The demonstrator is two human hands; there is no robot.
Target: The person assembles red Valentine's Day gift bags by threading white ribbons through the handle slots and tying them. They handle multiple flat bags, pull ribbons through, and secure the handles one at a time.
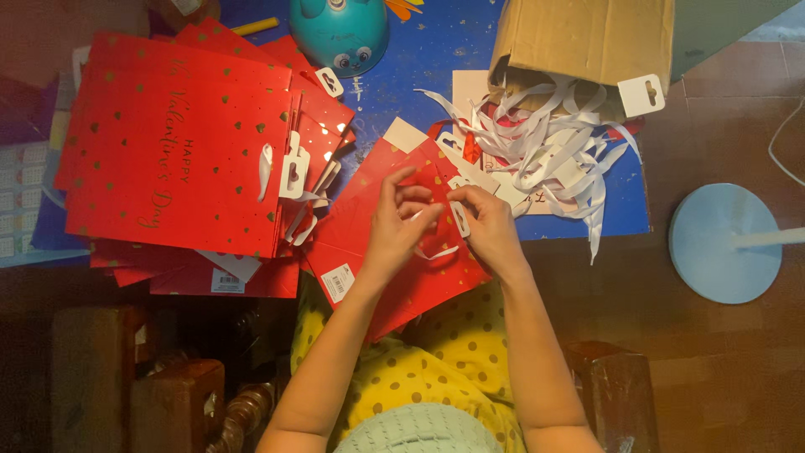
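Landmark: the red gift bag (402, 268) lying flat and tilted on your lap, at the near edge of the blue tabletop (436, 50).
Left hand: your left hand (401, 225) rests on the bag's upper half, fingers curled narrow and pinching a white ribbon (438, 252) that loops across the bag's face.
Right hand: your right hand (489, 225) sits just beside the left, fingertips pinched on the same ribbon near a white hang tag (460, 218).
Bag label: a white sticker (337, 282) marks the bag's lower left corner.
Stack: left of the bag, a pile of matching red bags (176, 143) with gold hearts, glossy and flat, white tags at their edges.
Ribbons: beyond the bag, to its right, a tangle of white strips (553, 151) spills from a brown cardboard box (587, 38).
Surface: the tabletop is blue; a teal rounded toy (340, 29) stands beyond the bag.
Room: right of the bag, a pale blue round base (721, 243) on dark reddish floor.
Clothing: yellow dotted fabric (453, 352) under the bag.
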